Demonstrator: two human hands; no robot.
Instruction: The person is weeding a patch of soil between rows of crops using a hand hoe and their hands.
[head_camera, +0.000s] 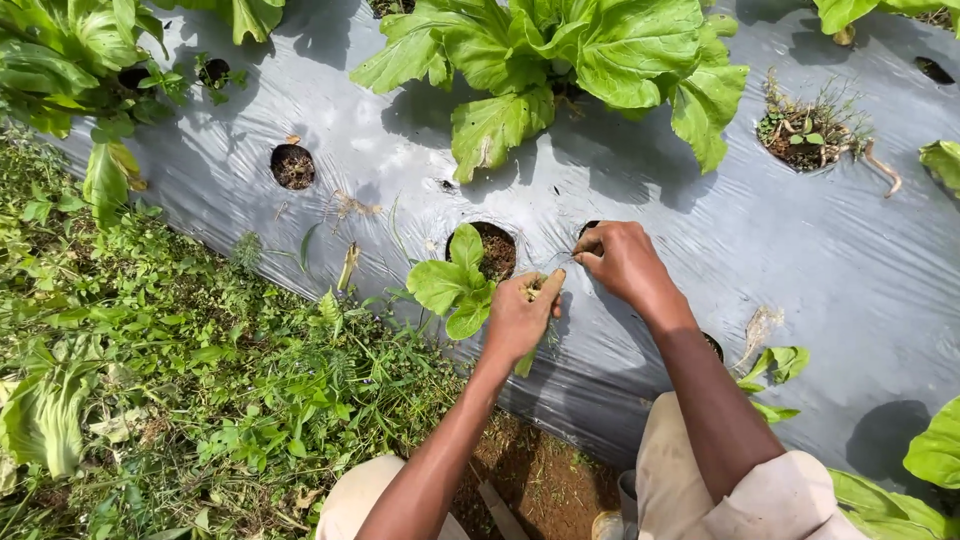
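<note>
Much here is hard to read. The thin green stems (560, 258) that run between the two hands are fine and blurred, so what plant they belong to cannot be told. A second planting hole (588, 228) is almost wholly hidden behind the right hand (622, 262), and another hole (713, 345) peeps out from behind the right forearm. The big leafy plant (560, 60) at the top is cut off by the frame edge.

The left hand (520, 315) is curled into a loose fist, thumb up, pinching a small tuft of green (535, 290) between thumb and forefinger. The right hand is bent at the wrist with its fingers drawn together, nipping the far end of the stems just above the silver plastic mulch sheet (800, 250). Both forearms reach forward from the bottom edge. A small seedling (452, 285) stands beside the left hand, at the rim of an open hole (495, 250) of dark soil. Weedy grass (180, 380) fills the left.
</note>
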